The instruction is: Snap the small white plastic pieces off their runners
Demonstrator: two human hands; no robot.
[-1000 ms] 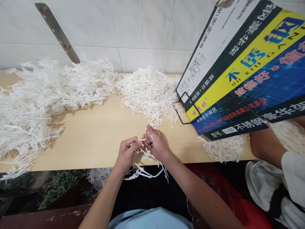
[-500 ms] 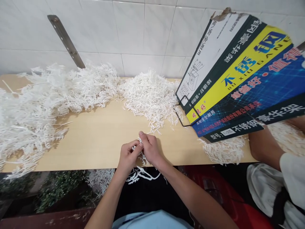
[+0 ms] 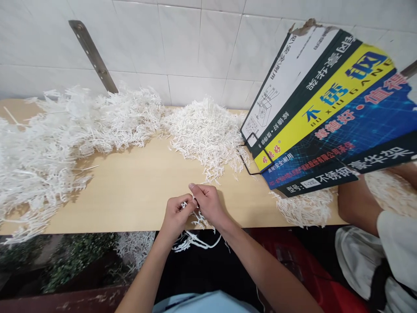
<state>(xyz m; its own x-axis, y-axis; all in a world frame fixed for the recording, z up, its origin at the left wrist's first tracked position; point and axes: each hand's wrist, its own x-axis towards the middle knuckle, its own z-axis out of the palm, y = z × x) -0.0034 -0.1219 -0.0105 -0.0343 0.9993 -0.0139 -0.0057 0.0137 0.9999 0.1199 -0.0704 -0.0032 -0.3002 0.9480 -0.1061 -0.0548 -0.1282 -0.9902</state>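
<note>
Both hands (image 3: 193,208) slightly lower, gripping white strand (image 3: 192,237)

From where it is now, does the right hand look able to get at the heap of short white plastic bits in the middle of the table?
Probably yes. The right hand lies just in front of the heap of short white plastic bits, with only bare wooden tabletop between them. But it pinches a branched white plastic strand together with the left hand.

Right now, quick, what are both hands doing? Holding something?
Left hand: closed, pinching the white plastic sprig.
Right hand: closed on the same white plastic sprig, fingers pinched at its top.
</note>
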